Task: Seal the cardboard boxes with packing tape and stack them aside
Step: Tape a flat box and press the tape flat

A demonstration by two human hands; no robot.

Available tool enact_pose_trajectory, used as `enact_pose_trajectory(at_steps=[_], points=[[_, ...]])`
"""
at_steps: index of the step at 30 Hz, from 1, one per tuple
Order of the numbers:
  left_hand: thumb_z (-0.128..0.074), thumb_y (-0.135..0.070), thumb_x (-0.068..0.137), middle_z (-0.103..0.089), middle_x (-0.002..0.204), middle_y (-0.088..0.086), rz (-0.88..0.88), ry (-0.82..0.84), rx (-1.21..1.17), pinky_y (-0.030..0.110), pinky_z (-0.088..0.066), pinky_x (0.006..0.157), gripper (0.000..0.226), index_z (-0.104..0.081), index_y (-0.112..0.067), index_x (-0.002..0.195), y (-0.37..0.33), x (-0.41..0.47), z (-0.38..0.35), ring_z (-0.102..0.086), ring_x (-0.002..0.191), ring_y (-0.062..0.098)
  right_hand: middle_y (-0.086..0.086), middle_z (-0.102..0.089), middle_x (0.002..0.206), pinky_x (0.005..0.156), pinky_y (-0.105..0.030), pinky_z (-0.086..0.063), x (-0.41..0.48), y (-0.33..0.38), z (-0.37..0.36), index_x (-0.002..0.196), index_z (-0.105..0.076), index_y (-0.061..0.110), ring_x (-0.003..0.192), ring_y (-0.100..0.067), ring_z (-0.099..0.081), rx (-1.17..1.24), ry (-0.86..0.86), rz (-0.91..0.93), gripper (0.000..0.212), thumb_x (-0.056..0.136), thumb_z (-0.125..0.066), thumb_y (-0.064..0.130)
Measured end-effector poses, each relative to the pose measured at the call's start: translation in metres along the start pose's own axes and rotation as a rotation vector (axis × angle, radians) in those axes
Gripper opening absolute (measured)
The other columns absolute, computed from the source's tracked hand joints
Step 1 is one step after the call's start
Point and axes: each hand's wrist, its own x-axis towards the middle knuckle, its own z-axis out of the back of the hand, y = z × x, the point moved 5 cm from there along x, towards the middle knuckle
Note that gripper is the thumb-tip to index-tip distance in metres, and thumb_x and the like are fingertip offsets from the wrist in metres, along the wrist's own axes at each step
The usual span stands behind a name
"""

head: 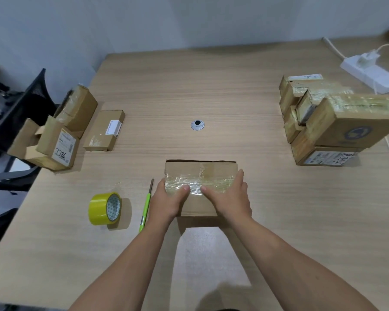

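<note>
A cardboard box (200, 170) lies on the wooden table (211, 86) in front of me, with a strip of clear tape across its top near the front edge. My left hand (166, 202) grips the box's left front corner, thumb pressing on the tape. My right hand (230, 198) holds the right front side, its thumb also on the tape. A yellow roll of packing tape (105, 208) stands on edge to the left. A green utility knife (146, 206) lies between the roll and my left hand.
Several cardboard boxes (65, 131) sit at the left table edge. A stack of taped boxes (337, 122) stands at the right. A white power strip (371, 74) with cables lies at the far right. A metal grommet (197, 125) is mid-table. A black chair (14, 113) stands to the left.
</note>
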Motion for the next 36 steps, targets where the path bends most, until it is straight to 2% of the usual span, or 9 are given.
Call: enact_pose_trajectory(at_steps=[5,8,15,19,25,28,31,33,36], points=[[-0.074,-0.034,0.088,-0.062,0.106,-0.021,-0.025,0.002,-0.026,0.033,-0.049,0.091,0.043,-0.059,-0.027,0.128,0.003,0.001,-0.002,-0.062,0.102,0.011,-0.004,-0.025,0.160,0.097,-0.044,-0.042,0.003,0.003,0.003,0.159,0.007,0.024,0.138,-0.032,-0.042,-0.033,-0.009,0.034,0.122,0.078,-0.074,0.064],[-0.070,-0.030,0.092,-0.068,0.111,-0.016,0.017,0.028,-0.098,0.041,-0.052,0.099,0.034,-0.060,-0.031,0.125,0.009,0.003,-0.003,-0.065,0.104,0.009,-0.004,-0.027,0.159,0.097,-0.042,-0.041,0.004,0.002,0.005,0.160,0.003,0.026,0.137,-0.032,-0.043,0.014,-0.015,0.061,0.112,0.083,-0.072,0.058],[-0.060,-0.023,0.099,-0.069,0.112,-0.013,0.121,0.059,-0.249,0.042,-0.052,0.100,0.033,-0.062,-0.026,0.132,0.018,0.007,0.000,-0.065,0.103,0.009,-0.008,-0.033,0.156,0.104,-0.037,-0.037,0.008,0.000,0.005,0.161,-0.007,0.027,0.140,-0.030,-0.040,0.138,0.002,0.104,0.087,0.097,-0.063,0.040],[-0.053,-0.020,0.103,-0.071,0.110,-0.011,0.177,0.055,-0.311,0.041,-0.052,0.101,0.032,-0.064,-0.024,0.132,0.025,0.011,0.001,-0.066,0.104,0.013,-0.009,-0.037,0.155,0.099,-0.030,-0.033,0.011,-0.001,0.006,0.162,-0.010,0.025,0.139,-0.028,-0.040,0.146,0.015,0.120,0.075,0.103,-0.055,0.032],[-0.045,-0.025,0.106,-0.070,0.122,-0.003,0.241,0.041,-0.352,0.042,-0.050,0.102,0.033,-0.064,-0.026,0.132,0.040,0.017,0.001,-0.064,0.112,0.018,-0.007,-0.039,0.156,0.109,-0.034,-0.032,0.015,-0.003,0.007,0.161,-0.016,0.029,0.142,-0.028,-0.038,0.150,0.026,0.130,0.062,0.107,-0.046,0.026],[-0.042,-0.020,0.107,-0.071,0.111,-0.007,0.256,0.038,-0.410,0.035,-0.052,0.091,0.032,-0.063,-0.020,0.132,0.042,0.017,0.001,-0.065,0.103,0.014,-0.003,-0.036,0.160,0.110,-0.029,-0.029,0.016,-0.003,0.008,0.160,-0.020,0.030,0.146,-0.025,-0.035,0.199,0.039,0.124,0.058,0.108,-0.043,0.024],[-0.042,-0.017,0.108,-0.071,0.104,-0.009,0.285,0.037,-0.475,0.031,-0.052,0.079,0.030,-0.061,-0.019,0.131,0.046,0.014,-0.002,-0.066,0.095,0.009,0.004,-0.039,0.159,0.101,-0.019,-0.028,0.015,-0.002,0.012,0.158,-0.030,0.032,0.145,-0.019,-0.036,0.283,0.059,0.128,0.052,0.108,-0.042,0.023],[-0.042,-0.020,0.108,-0.069,0.117,-0.006,0.316,0.028,-0.496,0.033,-0.054,0.082,0.034,-0.057,-0.022,0.138,0.049,0.013,-0.001,-0.065,0.102,0.011,0.007,-0.046,0.152,0.098,-0.018,-0.028,0.014,0.001,0.015,0.156,-0.036,0.031,0.141,-0.014,-0.041,0.364,0.072,0.136,0.050,0.107,-0.046,0.027],[-0.042,-0.027,0.108,-0.056,0.139,-0.006,0.350,-0.009,-0.506,0.035,-0.053,0.085,0.048,-0.034,-0.033,0.155,0.051,0.015,0.001,-0.062,0.107,0.012,0.003,-0.061,0.132,0.099,-0.028,-0.038,0.019,0.005,0.015,0.153,-0.040,0.028,0.124,-0.015,-0.056,0.458,0.120,0.091,0.057,0.100,-0.059,0.038]])
